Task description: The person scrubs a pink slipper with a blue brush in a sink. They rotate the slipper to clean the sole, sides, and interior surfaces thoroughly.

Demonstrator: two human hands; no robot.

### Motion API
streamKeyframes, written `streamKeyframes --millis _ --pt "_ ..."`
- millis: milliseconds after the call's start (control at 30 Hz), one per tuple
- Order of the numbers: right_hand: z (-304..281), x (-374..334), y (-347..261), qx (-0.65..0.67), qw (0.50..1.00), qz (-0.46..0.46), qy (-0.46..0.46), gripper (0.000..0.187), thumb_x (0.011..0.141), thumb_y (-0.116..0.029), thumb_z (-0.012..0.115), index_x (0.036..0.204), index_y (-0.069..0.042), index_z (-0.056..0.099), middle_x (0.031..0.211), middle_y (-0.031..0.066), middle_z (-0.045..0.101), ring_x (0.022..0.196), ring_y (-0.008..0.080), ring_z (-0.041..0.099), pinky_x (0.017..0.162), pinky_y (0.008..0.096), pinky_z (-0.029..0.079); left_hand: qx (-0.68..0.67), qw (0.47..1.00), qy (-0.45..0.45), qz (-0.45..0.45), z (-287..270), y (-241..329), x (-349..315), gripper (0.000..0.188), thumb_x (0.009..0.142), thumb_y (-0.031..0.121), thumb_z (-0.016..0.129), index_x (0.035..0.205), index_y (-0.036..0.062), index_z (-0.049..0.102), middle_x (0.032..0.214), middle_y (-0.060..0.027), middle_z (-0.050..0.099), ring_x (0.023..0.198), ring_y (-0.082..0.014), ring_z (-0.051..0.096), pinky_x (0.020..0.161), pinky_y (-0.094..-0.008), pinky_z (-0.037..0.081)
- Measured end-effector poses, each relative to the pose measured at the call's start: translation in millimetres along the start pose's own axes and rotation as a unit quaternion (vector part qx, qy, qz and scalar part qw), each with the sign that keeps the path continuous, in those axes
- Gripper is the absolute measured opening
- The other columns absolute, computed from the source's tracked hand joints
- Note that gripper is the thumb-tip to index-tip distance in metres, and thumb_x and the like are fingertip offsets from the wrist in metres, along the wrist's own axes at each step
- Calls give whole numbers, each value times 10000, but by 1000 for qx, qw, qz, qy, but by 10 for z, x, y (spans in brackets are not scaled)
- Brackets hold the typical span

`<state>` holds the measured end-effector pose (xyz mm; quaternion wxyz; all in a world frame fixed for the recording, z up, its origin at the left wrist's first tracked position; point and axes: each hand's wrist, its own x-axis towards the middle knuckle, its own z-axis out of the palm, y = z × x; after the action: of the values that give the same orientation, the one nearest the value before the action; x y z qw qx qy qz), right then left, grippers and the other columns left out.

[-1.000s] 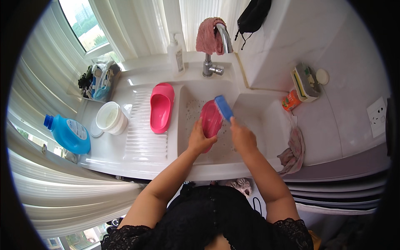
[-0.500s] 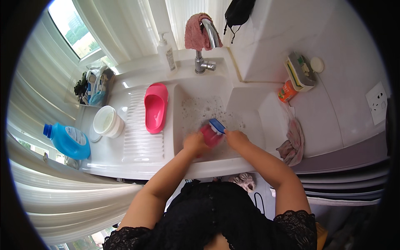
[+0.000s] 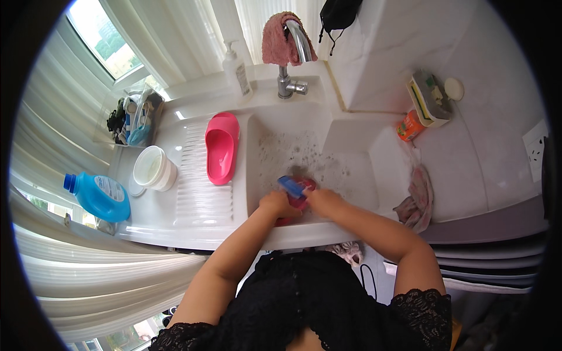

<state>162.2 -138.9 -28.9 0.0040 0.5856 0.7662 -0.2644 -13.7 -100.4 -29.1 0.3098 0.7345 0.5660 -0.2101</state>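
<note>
In the sink (image 3: 351, 175) my left hand (image 3: 277, 205) is closed on a pink slipper (image 3: 308, 183), low by the front wall. A blue scrubbing brush (image 3: 291, 186) is in my right hand (image 3: 324, 203), lying over the slipper; its bristles are hidden. My hands cover much of this slipper. Another pink slipper (image 3: 222, 153) rests on the ribbed washboard (image 3: 192, 175) left of the basin, its opening facing up. Suds and shallow water spread over the sink floor beyond my hands.
Behind the sink stand a chrome faucet (image 3: 285, 88) draped with a pink cloth (image 3: 277, 41) and a white pump bottle (image 3: 237, 73). To the left are a white tub (image 3: 153, 169), a blue detergent bottle (image 3: 99, 197) and a clear box (image 3: 137, 117). An orange bottle (image 3: 410, 126) sits at the right.
The brush has shifted left and turned across the slipper, and my right hand has moved left and slightly nearer with it. My left hand still holds the slipper.
</note>
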Motion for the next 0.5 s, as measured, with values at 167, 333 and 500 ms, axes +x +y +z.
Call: streamKeyframes --millis 167,333,500 --pt "143 157 361 27 998 48 -10 248 919 -236 499 1081 -82 607 923 191 661 866 371 646 744 485 511 10 1000 3 -1 -115 100 -90 981 548 581 702 1308 12 456 1188 -151 601 1060 -282 616 876 -364 502" --pt "-81 -40 90 -4 998 61 -20 247 900 -212 521 1069 -55 609 925 183 665 886 358 649 754 471 515 14 999 -4 -31 -64 60 -74 1008 543 602 724 1351 79 423 1181 -142 600 1062 -280 611 875 -382 499" --pt "77 84 340 -2 999 39 9 249 914 -211 482 1083 -76 607 908 203 656 849 389 640 731 483 508 33 998 37 -27 8 105 -12 1025 535 597 727 1358 77 406 1237 -163 545 1079 -292 598 875 -389 499"
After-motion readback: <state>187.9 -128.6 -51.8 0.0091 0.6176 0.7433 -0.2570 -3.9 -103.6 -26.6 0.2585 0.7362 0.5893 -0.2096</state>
